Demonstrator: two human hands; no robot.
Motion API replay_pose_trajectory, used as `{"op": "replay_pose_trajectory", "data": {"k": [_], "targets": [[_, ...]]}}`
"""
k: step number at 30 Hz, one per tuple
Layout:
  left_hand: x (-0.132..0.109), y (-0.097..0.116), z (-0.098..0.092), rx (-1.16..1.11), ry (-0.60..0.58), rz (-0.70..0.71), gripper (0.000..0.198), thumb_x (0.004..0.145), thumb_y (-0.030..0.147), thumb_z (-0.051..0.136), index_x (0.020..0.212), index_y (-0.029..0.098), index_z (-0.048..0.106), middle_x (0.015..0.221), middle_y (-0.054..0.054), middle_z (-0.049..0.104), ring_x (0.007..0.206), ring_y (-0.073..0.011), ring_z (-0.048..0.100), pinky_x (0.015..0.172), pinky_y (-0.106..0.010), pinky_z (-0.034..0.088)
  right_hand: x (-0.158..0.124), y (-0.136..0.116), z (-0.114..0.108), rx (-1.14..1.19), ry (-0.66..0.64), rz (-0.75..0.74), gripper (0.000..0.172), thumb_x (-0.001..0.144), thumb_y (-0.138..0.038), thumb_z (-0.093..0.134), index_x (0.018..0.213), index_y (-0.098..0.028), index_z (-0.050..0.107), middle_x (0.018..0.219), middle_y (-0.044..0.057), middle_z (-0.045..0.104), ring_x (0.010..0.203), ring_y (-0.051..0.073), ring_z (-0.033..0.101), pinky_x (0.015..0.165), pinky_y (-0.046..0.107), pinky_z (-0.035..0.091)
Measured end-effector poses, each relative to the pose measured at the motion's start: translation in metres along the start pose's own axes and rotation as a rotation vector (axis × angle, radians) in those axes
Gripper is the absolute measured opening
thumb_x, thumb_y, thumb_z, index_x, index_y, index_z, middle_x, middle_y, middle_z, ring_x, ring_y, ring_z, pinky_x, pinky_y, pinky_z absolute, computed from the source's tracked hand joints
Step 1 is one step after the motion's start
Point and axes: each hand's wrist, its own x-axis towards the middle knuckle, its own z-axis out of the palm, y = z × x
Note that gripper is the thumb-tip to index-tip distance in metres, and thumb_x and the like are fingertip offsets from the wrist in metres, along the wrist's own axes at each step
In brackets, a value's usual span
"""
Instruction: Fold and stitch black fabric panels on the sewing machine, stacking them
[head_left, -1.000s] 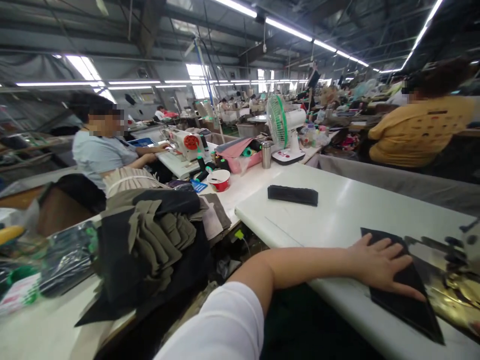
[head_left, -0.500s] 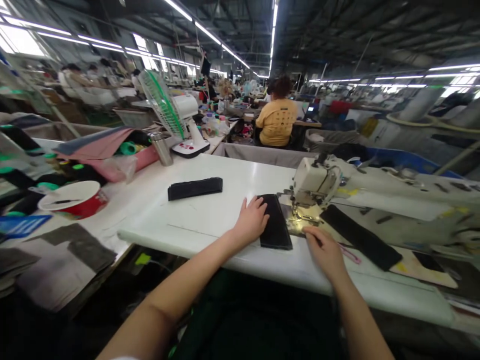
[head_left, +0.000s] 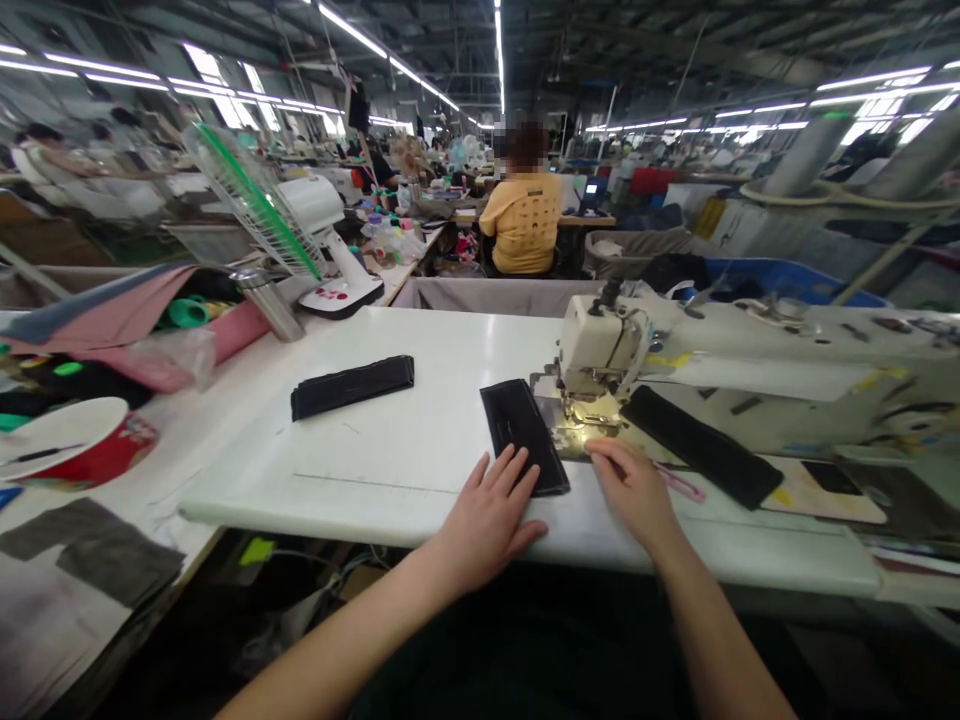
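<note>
A flat black fabric piece (head_left: 517,420) lies on the white tabletop, just left of the needle area of a sewing machine (head_left: 592,345). My left hand (head_left: 487,520) rests with fingers spread over the piece's near end, palm down. Beside the metal needle plate, my right hand (head_left: 634,495) has thumb and fingertips pinched together; whatever may be between them is too small to make out. A small pink looped item (head_left: 681,484) lies just right of that hand. Another black fabric strip (head_left: 701,445) slants across the machine bed, and a stack of black strips (head_left: 352,386) sits farther left.
A white fan (head_left: 315,205) and a metal flask (head_left: 270,305) stand at the back left. A red-and-white bowl (head_left: 112,455) and grey cloth pieces (head_left: 112,555) are on the side table. Ahead sits a person in a yellow shirt (head_left: 523,225).
My left hand has slid toward me, from the upper part of the black piece to its near end. My right hand stays pinched by the needle plate. The view has turned slightly right.
</note>
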Motion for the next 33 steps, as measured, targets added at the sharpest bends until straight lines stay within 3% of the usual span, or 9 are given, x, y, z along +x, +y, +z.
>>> {"op": "replay_pose_trajectory", "data": {"k": [4,8,10,14,24,33], "targets": [[0.005,-0.014,-0.015,-0.041,-0.021,0.026,0.062,0.099,0.057,0.046,0.148,0.019,0.047,0.158,-0.013,0.041,0.149,-0.0308,0.034,0.120,-0.053,0.033,0.001,-0.004,0.000,0.008,-0.002,0.012,0.025,0.096,-0.036,0.051,0.095,-0.023,0.073,0.105,0.008,0.074,0.103,0.026,0.067,0.094,0.045,0.052],[0.023,-0.053,-0.029,-0.086,0.091,-0.095,0.051,0.105,0.045,0.037,0.146,0.018,0.049,0.155,-0.012,0.047,0.147,-0.0266,0.039,0.121,-0.050,0.032,0.002,-0.006,0.001,0.008,-0.009,-0.003,0.024,0.096,-0.033,0.051,0.094,-0.023,0.073,0.104,0.009,0.074,0.100,0.027,0.067,0.091,0.045,0.054],[0.032,-0.075,-0.029,-0.062,0.124,-0.150,0.054,0.103,0.044,0.040,0.150,0.017,0.044,0.158,-0.013,0.042,0.149,-0.0274,0.034,0.122,-0.050,0.031,0.002,-0.007,0.001,0.013,-0.007,-0.016,0.023,0.096,-0.031,0.051,0.095,-0.023,0.073,0.104,0.009,0.074,0.100,0.027,0.067,0.090,0.045,0.054],[0.042,-0.100,-0.019,0.033,0.049,-0.192,0.060,0.101,0.048,0.044,0.152,0.016,0.040,0.161,-0.015,0.036,0.152,-0.0299,0.028,0.122,-0.055,0.026,0.002,-0.008,0.002,0.012,-0.018,-0.047,0.022,0.097,-0.025,0.050,0.097,-0.022,0.071,0.104,0.008,0.074,0.101,0.026,0.066,0.091,0.044,0.053],[0.041,-0.099,-0.016,-0.005,0.031,-0.241,0.057,0.106,0.045,0.023,0.151,0.016,0.042,0.159,-0.011,0.040,0.150,-0.0228,0.032,0.124,-0.048,0.024,0.001,-0.010,-0.003,-0.016,-0.046,-0.052,0.023,0.098,-0.021,0.046,0.101,-0.021,0.069,0.108,0.009,0.072,0.103,0.027,0.063,0.094,0.045,0.050],[0.042,-0.100,-0.014,-0.062,0.057,-0.257,0.055,0.105,0.044,0.023,0.149,0.019,0.045,0.158,-0.008,0.043,0.149,-0.0214,0.035,0.124,-0.047,0.025,0.002,-0.014,-0.008,-0.030,-0.093,-0.055,0.023,0.097,-0.019,0.047,0.099,-0.022,0.070,0.107,0.008,0.072,0.103,0.027,0.062,0.094,0.045,0.048]]}}
